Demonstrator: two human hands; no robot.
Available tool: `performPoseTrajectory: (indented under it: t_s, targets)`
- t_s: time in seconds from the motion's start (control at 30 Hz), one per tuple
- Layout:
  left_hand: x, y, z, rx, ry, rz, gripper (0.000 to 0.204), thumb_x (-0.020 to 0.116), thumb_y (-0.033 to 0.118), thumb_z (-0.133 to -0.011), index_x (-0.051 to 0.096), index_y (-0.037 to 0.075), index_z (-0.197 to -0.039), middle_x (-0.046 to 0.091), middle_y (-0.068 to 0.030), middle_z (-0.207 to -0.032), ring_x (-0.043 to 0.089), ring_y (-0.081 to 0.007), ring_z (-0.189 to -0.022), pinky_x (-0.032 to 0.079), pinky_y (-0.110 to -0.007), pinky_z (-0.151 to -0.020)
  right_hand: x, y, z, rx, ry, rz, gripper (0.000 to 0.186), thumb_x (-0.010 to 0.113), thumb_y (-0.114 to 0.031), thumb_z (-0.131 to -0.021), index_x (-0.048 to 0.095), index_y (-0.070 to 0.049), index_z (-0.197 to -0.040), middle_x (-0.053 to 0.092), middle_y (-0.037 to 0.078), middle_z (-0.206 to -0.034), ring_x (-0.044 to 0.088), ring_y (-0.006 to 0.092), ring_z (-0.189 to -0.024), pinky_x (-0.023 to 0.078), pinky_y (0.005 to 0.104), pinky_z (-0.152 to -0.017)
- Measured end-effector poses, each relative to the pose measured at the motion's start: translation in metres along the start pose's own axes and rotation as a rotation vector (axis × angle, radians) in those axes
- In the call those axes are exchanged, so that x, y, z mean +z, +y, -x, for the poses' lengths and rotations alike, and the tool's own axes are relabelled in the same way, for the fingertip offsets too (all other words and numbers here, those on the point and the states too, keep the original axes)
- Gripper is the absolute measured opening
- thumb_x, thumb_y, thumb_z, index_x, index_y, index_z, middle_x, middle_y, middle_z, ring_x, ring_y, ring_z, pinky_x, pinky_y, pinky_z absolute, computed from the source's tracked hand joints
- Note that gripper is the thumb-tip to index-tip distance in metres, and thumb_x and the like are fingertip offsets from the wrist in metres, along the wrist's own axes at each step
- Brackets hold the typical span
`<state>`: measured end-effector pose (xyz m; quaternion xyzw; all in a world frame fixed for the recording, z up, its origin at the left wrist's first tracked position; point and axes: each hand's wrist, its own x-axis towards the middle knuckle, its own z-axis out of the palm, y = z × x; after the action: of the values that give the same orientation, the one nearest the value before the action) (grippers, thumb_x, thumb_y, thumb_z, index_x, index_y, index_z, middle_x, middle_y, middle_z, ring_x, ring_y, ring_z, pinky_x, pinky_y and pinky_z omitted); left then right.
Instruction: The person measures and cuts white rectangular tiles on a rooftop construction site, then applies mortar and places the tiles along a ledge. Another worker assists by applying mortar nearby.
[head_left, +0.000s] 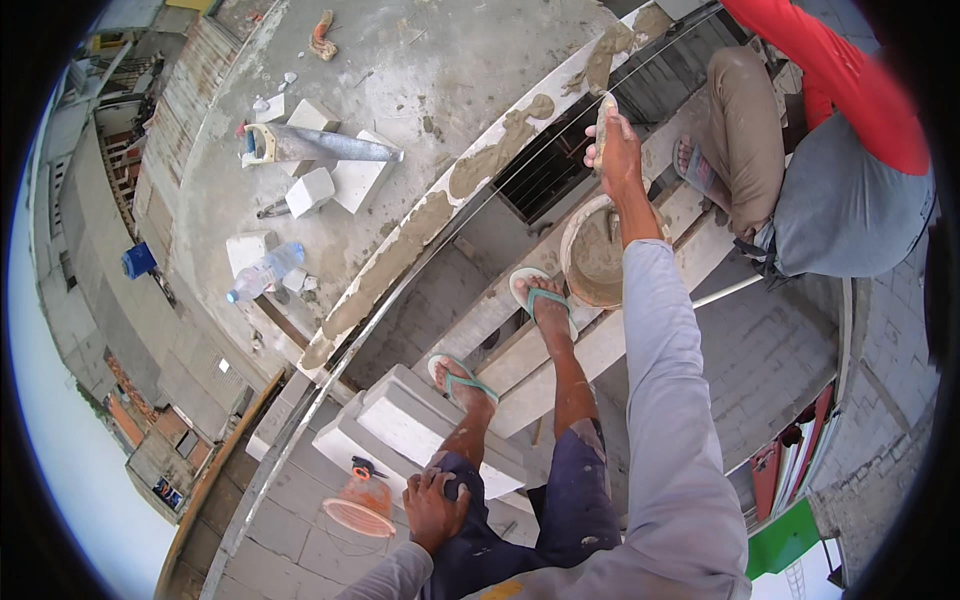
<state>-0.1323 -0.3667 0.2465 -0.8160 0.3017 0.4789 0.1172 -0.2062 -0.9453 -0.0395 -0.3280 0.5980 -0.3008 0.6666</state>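
My right hand is stretched forward above the planks, its fingers closed round a slim, mortar-coated thing; its exact kind does not show. Just below that hand stands a round bucket with wet grey mortar inside. Ahead runs a narrow wall edge, with wet mortar spread unevenly along its top. My left hand lies over my left knee, fingers spread and holding nothing. Both my feet, in green-strapped flip-flops, stand by the bucket, the left one beside white blocks.
On the concrete slab lie a handsaw, white block pieces and a plastic bottle. A person in a red sleeve sits close at right. White blocks and an orange container stand left. Gaps show between planks.
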Motion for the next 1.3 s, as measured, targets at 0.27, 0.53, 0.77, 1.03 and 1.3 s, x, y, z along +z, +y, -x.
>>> performPoseTrajectory:
  t_s: [0.27,0.53,0.77,1.03,1.3]
  targets:
    - [0.004,-0.004,0.001,-0.018,-0.019,0.008,0.045,0.076,0.044,-0.089,0.078,0.011,-0.120,0.067,-0.0126,-0.139,0.052,-0.0384,-0.136,0.042,-0.056,-0.113,-0.022,0.006,-0.019,-0.011,0.039,0.653,0.048,0.057,-0.044,-0.111,0.062,-0.003,-0.137,0.072,0.014,-0.093,0.069,0.0170,-0.060,0.057,0.0333,-0.050]
    - [0.006,-0.005,-0.001,0.003,0.008,0.020,0.045,0.075,0.044,-0.089,0.078,0.011,-0.120,0.068,-0.0113,-0.137,0.053,-0.0385,-0.135,0.042,-0.056,-0.113,-0.019,0.109,0.070,-0.228,0.246,0.959,0.044,0.054,-0.045,-0.112,0.053,-0.006,-0.135,0.074,0.031,-0.106,0.072,0.0528,-0.100,0.056,0.0574,-0.087]
    - [0.000,-0.004,-0.003,0.057,0.057,0.051,0.037,0.076,0.039,-0.091,0.077,0.012,-0.115,0.070,-0.0139,-0.133,0.057,-0.0402,-0.129,0.046,-0.055,-0.109,-0.005,0.060,0.041,-0.129,0.159,0.679,0.042,0.061,-0.039,-0.111,0.054,-0.003,-0.130,0.073,0.020,-0.091,0.077,0.0348,-0.074,0.060,0.0470,-0.070]
    - [0.004,-0.006,0.000,-0.020,0.029,0.078,0.043,0.076,0.042,-0.088,0.078,0.011,-0.118,0.068,-0.0124,-0.135,0.053,-0.0393,-0.134,0.042,-0.055,-0.113,-0.038,0.015,0.051,-0.646,0.347,1.399,0.050,0.065,-0.030,-0.103,0.054,-0.010,-0.147,0.062,0.024,-0.129,0.071,0.0461,-0.107,0.057,0.0566,-0.090]
    - [0.006,-0.003,0.001,-0.041,0.027,0.144,0.041,0.078,0.040,-0.088,0.078,0.011,-0.116,0.068,-0.0120,-0.135,0.053,-0.0390,-0.133,0.042,-0.055,-0.113,-0.046,-0.033,-0.027,-0.832,0.113,1.843,0.045,0.058,-0.013,-0.102,0.058,-0.022,-0.146,0.056,0.019,-0.121,0.071,0.0404,-0.091,0.059,0.0542,-0.072]
